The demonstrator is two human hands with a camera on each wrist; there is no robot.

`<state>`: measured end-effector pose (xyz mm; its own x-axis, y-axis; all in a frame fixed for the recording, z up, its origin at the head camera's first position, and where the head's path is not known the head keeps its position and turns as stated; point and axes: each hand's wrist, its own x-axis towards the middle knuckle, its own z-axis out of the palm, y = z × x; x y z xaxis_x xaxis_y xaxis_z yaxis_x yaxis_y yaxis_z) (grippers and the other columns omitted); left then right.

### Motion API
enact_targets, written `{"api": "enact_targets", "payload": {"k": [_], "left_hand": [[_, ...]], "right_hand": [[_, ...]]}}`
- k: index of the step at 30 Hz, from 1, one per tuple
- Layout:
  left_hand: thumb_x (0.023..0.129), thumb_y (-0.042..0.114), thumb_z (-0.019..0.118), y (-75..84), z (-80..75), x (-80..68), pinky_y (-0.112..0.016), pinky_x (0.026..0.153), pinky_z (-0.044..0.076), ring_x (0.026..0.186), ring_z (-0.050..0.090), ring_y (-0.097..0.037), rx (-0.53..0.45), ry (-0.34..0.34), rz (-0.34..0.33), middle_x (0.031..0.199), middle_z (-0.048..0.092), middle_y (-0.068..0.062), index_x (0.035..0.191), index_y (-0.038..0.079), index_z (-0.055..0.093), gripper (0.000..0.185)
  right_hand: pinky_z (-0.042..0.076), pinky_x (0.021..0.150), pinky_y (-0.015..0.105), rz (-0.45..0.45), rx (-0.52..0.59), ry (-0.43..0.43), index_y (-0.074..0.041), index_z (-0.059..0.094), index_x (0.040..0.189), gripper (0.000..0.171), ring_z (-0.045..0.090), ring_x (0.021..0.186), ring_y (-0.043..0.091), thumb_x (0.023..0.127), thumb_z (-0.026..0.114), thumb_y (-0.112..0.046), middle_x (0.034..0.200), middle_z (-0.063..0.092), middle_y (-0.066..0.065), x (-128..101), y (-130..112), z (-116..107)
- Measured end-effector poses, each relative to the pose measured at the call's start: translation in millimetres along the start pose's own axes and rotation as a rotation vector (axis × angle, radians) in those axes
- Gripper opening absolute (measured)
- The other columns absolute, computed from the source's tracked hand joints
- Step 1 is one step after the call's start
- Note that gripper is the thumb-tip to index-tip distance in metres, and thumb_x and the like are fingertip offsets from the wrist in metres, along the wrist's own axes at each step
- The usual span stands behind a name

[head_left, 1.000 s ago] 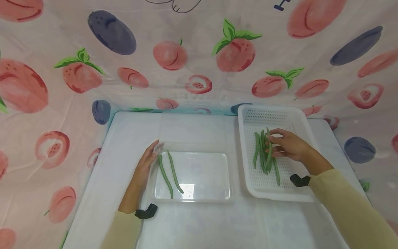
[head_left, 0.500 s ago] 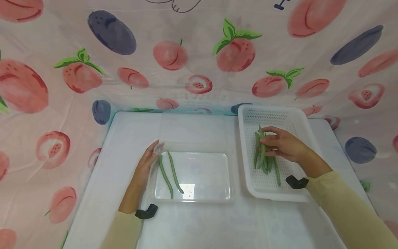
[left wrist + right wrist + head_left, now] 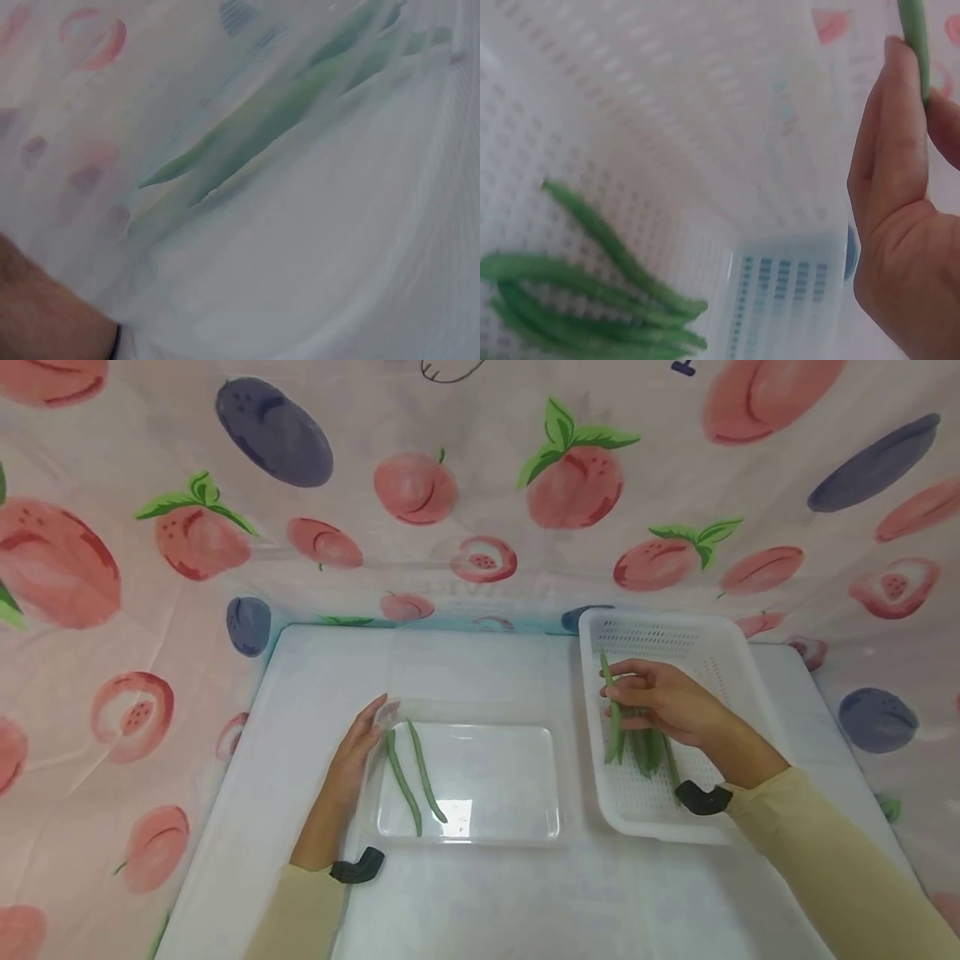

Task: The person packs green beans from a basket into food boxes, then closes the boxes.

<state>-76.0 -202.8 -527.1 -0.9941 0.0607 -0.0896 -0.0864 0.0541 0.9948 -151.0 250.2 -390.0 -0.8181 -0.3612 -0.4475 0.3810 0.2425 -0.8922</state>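
My right hand (image 3: pixel 660 697) pinches one green bean (image 3: pixel 611 710) and holds it lifted over the left part of the white perforated basket (image 3: pixel 731 660). The right wrist view shows that bean (image 3: pixel 913 30) between my fingers (image 3: pixel 889 127). Several more beans (image 3: pixel 651 752) lie in the basket, also seen as a pile of beans (image 3: pixel 585 307) from the right wrist. My left hand (image 3: pixel 356 756) rests with straight fingers against the left side of a clear plastic tray (image 3: pixel 517 827). Two beans (image 3: pixel 412 777) lie in that tray, blurred in the left wrist view (image 3: pixel 255 127).
Both containers stand on a white table (image 3: pixel 480 902). A fruit-printed cloth (image 3: pixel 465 485) hangs behind and around the table. Black wrist straps (image 3: pixel 358 866) sit on both yellow sleeves.
My right hand has lifted one bean out of the basket pile and carried it left and up, toward the basket's left rim. The left hand has stayed put.
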Motion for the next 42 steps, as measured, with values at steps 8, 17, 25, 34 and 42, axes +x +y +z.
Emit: {"api": "enact_targets", "payload": {"k": [8, 17, 25, 34, 42], "left_hand": [[0.109, 0.036, 0.039, 2.3, 2.0, 0.1, -0.067, 0.124, 0.01, 0.159, 0.019, -0.022, -0.007, -0.002, -0.02, 0.164, 0.037, 0.005, 0.16, 0.025, 0.033, 0.053], [0.109, 0.038, 0.039, 3.2, 2.0, -0.1, -0.068, 0.124, 0.011, 0.158, 0.02, -0.022, -0.015, -0.003, -0.027, 0.164, 0.037, 0.006, 0.16, 0.026, 0.033, 0.053], [0.109, 0.037, 0.039, 2.6, 2.1, 0.1, -0.07, 0.122, 0.013, 0.158, 0.02, -0.024, -0.022, -0.008, -0.039, 0.165, 0.036, 0.007, 0.16, 0.027, 0.033, 0.052], [0.109, 0.038, 0.039, 2.7, 1.3, -0.8, -0.07, 0.122, 0.012, 0.158, 0.019, -0.023, 0.004, 0.003, -0.043, 0.164, 0.037, 0.008, 0.16, 0.027, 0.033, 0.052], [0.108, 0.042, 0.039, 1.9, 1.0, -0.5, -0.069, 0.123, 0.013, 0.158, 0.019, -0.022, 0.007, -0.002, -0.052, 0.164, 0.037, 0.011, 0.16, 0.03, 0.034, 0.053]], "right_hand": [[0.064, 0.071, 0.036, -0.009, 0.033, -0.071, -0.01, 0.045, 0.134, 0.036, 0.072, 0.086, 0.019, 0.102, 0.062, -0.012, 0.101, 0.072, 0.003, 8, -11, 23], [0.064, 0.068, 0.039, -0.003, 0.018, -0.167, -0.012, 0.045, 0.135, 0.033, 0.071, 0.08, 0.017, 0.105, 0.058, -0.015, 0.096, 0.068, 0.002, 23, -20, 50], [0.064, 0.067, 0.043, 0.015, 0.024, -0.198, -0.008, 0.037, 0.147, 0.049, 0.069, 0.076, 0.019, 0.105, 0.059, -0.017, 0.098, 0.063, 0.007, 29, -34, 77], [0.063, 0.06, 0.034, 0.027, -0.05, -0.233, -0.014, 0.042, 0.145, 0.042, 0.07, 0.078, 0.019, 0.106, 0.057, -0.021, 0.103, 0.062, 0.008, 41, -39, 99], [0.062, 0.059, 0.034, 0.035, -0.065, -0.26, -0.012, 0.043, 0.145, 0.041, 0.069, 0.078, 0.019, 0.106, 0.056, -0.019, 0.102, 0.063, 0.009, 48, -41, 113]]}}
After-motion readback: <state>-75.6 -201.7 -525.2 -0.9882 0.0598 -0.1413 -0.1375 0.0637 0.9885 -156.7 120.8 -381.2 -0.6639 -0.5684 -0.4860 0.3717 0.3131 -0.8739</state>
